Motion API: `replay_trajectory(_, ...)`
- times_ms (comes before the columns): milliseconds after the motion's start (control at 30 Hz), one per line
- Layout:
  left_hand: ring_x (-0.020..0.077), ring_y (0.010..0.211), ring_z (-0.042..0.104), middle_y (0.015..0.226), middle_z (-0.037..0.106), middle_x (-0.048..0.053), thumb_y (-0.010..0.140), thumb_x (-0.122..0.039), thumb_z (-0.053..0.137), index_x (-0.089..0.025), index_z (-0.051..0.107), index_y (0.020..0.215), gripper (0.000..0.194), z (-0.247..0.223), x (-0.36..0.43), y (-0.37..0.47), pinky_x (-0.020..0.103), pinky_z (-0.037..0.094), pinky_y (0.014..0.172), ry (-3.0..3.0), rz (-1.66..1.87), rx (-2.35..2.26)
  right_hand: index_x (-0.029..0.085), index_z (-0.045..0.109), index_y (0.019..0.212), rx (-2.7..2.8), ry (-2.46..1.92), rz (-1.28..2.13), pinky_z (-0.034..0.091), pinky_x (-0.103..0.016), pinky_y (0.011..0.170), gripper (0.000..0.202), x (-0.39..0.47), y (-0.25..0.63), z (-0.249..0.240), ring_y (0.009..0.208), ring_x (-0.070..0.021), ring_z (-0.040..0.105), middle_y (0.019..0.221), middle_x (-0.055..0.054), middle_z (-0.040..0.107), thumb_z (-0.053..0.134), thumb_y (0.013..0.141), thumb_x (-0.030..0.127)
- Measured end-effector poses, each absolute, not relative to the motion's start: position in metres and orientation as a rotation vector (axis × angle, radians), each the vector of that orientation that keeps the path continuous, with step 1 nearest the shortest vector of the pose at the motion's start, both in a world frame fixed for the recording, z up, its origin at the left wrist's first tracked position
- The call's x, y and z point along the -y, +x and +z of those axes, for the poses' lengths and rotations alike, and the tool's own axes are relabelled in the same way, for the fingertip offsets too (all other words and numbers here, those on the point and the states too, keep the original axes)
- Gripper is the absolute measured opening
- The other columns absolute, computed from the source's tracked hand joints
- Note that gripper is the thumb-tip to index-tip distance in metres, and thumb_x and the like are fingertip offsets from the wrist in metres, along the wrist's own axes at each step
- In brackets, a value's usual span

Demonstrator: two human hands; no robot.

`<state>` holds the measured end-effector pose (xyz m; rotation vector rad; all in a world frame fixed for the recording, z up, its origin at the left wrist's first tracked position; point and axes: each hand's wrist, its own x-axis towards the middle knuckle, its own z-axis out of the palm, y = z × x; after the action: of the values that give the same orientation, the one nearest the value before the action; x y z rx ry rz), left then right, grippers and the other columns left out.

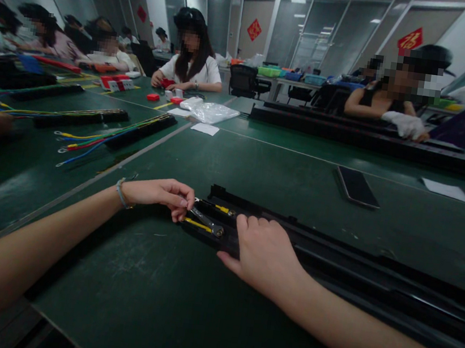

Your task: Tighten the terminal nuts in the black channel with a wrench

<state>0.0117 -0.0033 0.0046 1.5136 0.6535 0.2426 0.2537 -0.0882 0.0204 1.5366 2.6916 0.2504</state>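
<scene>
Head view: long, slender black rail (344,268)

The left hand (176,196) pinches a wrench (201,215), its head lying at the end of a long black rail (332,261), which the right hand (267,253) clasps. Beyond, a phone (358,187) lies on the green table (128,280); a black strip (146,130) trailing coloured wires lies near a seated person (190,68)

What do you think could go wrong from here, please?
The wrench in the left hand might slip, and the right hand is on the rail close by, so its fingers could be knocked. The wrench also sits right beside a yellow wire, which it might snag or scuff.
</scene>
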Motion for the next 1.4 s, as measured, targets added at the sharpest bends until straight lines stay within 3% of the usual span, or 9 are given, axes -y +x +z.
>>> replay_trajectory(1400, 0.0106, 0.064, 0.056, 0.073, 0.059, 0.001, 0.083, -0.021, 0.051, -0.013, 0.055, 0.082, 0.008, 0.0050, 0.0026, 0.0126, 0.020, 0.044, 0.057, 1.516, 0.246, -0.656, 0.013, 0.052, 0.091, -2.707, 1.539, 0.238, 0.038, -0.034, 0.060, 0.050, 0.0880, 0.2542, 0.0186, 0.068, -0.0218, 0.052, 0.076, -0.010, 0.057, 0.038, 0.071, 0.056)
